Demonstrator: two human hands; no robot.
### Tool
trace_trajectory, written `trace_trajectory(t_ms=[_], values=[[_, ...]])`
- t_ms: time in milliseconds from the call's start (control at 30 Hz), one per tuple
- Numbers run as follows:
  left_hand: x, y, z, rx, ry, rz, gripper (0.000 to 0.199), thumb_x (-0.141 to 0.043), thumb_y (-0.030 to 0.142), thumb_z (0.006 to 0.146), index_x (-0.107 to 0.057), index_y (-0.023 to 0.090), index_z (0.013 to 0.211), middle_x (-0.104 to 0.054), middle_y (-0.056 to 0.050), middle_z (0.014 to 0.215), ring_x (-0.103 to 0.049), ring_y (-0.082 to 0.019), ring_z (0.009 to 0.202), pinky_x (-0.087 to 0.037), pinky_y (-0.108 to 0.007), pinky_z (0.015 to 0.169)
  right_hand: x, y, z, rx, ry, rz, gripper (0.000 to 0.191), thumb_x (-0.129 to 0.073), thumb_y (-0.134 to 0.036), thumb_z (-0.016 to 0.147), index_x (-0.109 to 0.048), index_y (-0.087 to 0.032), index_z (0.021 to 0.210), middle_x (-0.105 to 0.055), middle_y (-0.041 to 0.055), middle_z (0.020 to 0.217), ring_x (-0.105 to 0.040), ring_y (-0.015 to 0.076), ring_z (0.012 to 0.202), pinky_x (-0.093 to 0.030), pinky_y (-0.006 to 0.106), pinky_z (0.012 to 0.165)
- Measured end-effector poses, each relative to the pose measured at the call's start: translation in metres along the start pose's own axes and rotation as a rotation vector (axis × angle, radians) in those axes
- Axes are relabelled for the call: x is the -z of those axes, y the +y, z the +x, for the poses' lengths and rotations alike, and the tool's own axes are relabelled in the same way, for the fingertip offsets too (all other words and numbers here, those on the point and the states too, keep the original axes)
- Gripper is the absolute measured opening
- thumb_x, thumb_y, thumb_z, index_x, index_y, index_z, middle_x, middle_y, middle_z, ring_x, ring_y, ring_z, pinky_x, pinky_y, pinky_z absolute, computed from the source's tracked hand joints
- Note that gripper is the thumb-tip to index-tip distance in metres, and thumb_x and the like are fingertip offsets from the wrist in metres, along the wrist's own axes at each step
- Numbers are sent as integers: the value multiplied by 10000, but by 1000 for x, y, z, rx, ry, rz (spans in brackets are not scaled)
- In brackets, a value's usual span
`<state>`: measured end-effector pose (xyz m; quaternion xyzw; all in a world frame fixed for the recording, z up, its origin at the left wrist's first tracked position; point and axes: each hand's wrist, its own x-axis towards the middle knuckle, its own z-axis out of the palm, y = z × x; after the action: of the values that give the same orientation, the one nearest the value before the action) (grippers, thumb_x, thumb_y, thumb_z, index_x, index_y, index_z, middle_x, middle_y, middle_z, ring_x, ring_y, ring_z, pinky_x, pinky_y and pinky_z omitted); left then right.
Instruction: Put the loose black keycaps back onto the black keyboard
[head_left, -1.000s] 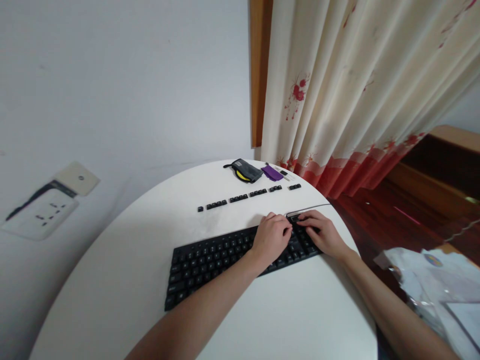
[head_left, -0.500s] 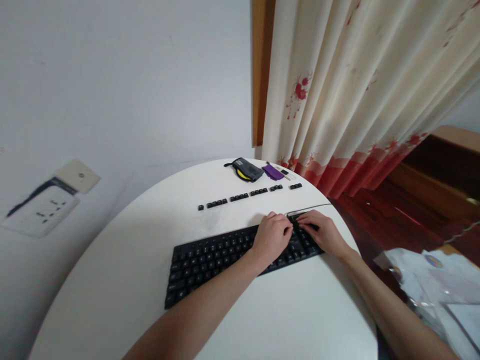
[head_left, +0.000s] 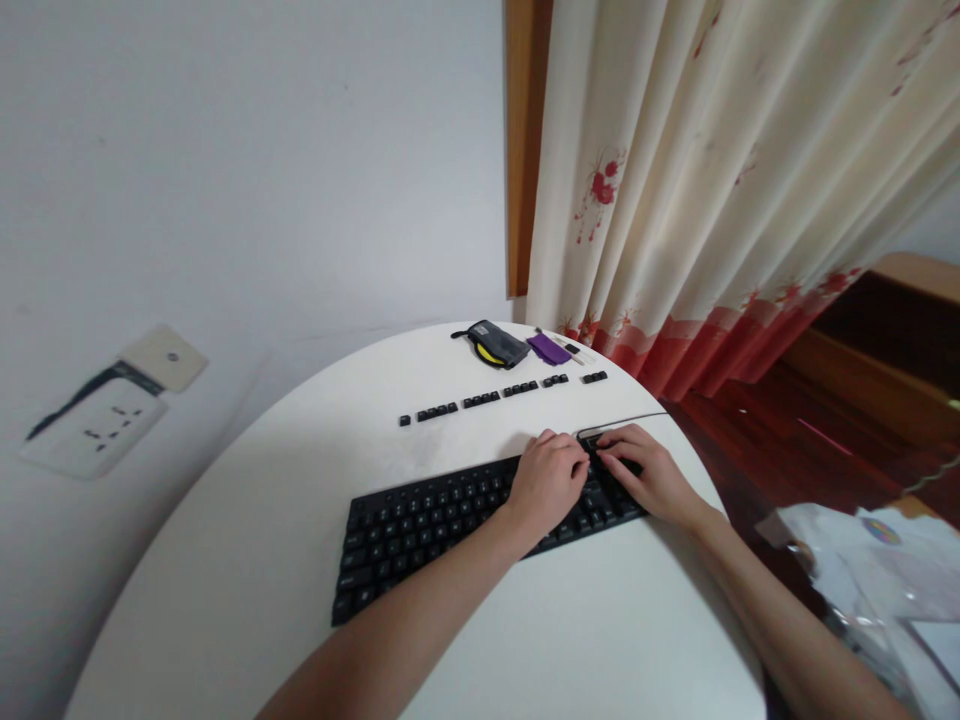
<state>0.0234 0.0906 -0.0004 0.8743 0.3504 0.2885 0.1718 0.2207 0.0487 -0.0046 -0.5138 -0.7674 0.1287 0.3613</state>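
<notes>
A black keyboard point(head_left: 420, 525) lies slanted on the white round table point(head_left: 247, 560). Over its right part, my left hand point(head_left: 549, 475) rests with its fingers curled and pressed together; what they hold, if anything, is hidden. My right hand point(head_left: 649, 470) is just beside it at the keyboard's upper right, thumb and fingers bent towards the keys, with a gap between them and nothing visible inside. Behind the keyboard, small black keycaps point(head_left: 480, 400) stand in a row of short groups, with a single keycap point(head_left: 405, 421) at the left end.
Near the far edge are a dark pouch with yellow point(head_left: 495, 343), a purple cloth item point(head_left: 549, 349) and a thin light tool point(head_left: 577, 353). A cable point(head_left: 630, 416) runs off the right edge. Plastic bags point(head_left: 862, 560) lie at the right; a curtain point(head_left: 675, 180) hangs behind.
The thumb and fingers of my right hand have spread a little apart. My left hand stays over the keyboard. The whole view has shifted slightly.
</notes>
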Motion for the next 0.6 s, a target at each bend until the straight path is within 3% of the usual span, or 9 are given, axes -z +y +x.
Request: trace_trajectory(t_ms=[600], values=[[2, 4, -3, 47, -14, 51, 166, -566, 221, 915, -707, 202, 831, -610, -41, 904, -551, -203, 918, -463, -356, 884, 0, 0, 1, 4, -18, -71, 195, -536, -281, 949, -689, -222, 843, -647, 72, 1064, -569, 238, 1027, -482, 411, 901]])
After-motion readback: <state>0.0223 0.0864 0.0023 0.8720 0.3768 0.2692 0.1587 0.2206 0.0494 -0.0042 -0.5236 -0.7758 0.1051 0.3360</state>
